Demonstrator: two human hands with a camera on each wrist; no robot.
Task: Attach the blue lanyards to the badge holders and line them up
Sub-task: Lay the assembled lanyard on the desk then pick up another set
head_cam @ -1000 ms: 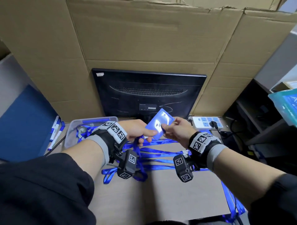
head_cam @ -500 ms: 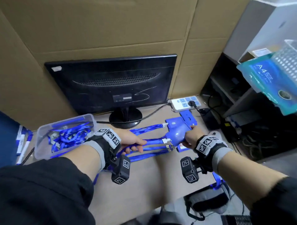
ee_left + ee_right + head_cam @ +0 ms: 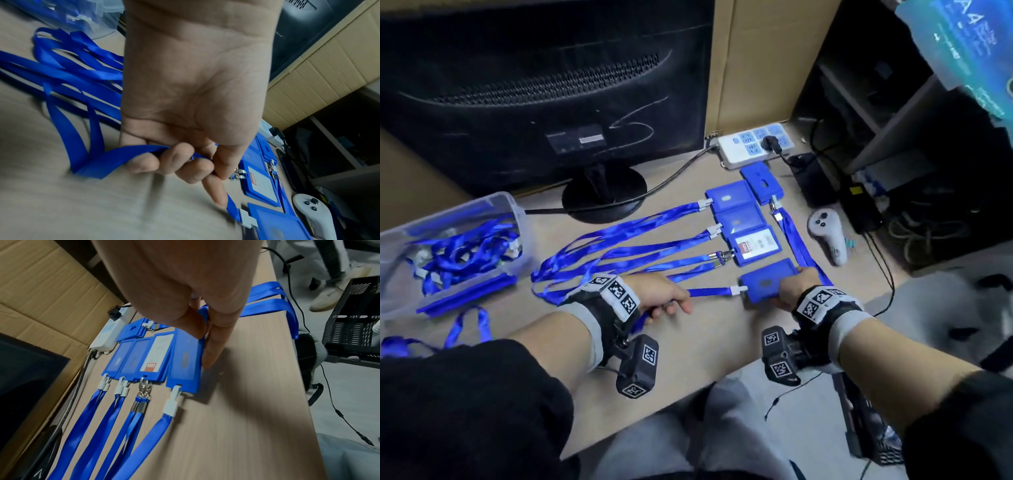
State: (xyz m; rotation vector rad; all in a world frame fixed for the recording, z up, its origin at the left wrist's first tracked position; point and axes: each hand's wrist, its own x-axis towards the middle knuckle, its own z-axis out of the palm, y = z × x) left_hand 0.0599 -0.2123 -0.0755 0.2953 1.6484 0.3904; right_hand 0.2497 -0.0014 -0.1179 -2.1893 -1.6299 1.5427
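Note:
Three blue badge holders (image 3: 756, 244) with lanyards clipped on lie in a row on the desk. A fourth badge holder (image 3: 765, 283) (image 3: 185, 356) lies flat at the near end of the row. My right hand (image 3: 787, 291) pinches its right edge between thumb and fingers (image 3: 213, 344). Its white clip (image 3: 171, 404) joins it to a blue lanyard (image 3: 710, 292) (image 3: 127, 154) stretched to the left. My left hand (image 3: 674, 305) grips that strap with curled fingers (image 3: 174, 160). A fifth holder (image 3: 760, 181) lies behind the row, its lanyard (image 3: 796, 245) trailing toward the desk's right edge.
A clear plastic bin (image 3: 520, 219) of loose lanyards stands at the left. The monitor (image 3: 544, 85) and its round base (image 3: 604, 192) stand behind the row. A power strip (image 3: 753, 145) and a white controller (image 3: 828, 236) lie at the right, near the desk's edge.
The badge holder was held up in front of the monitor; both hands have brought it down onto the desk at the near end of the row, the left hand drawing the strap leftward.

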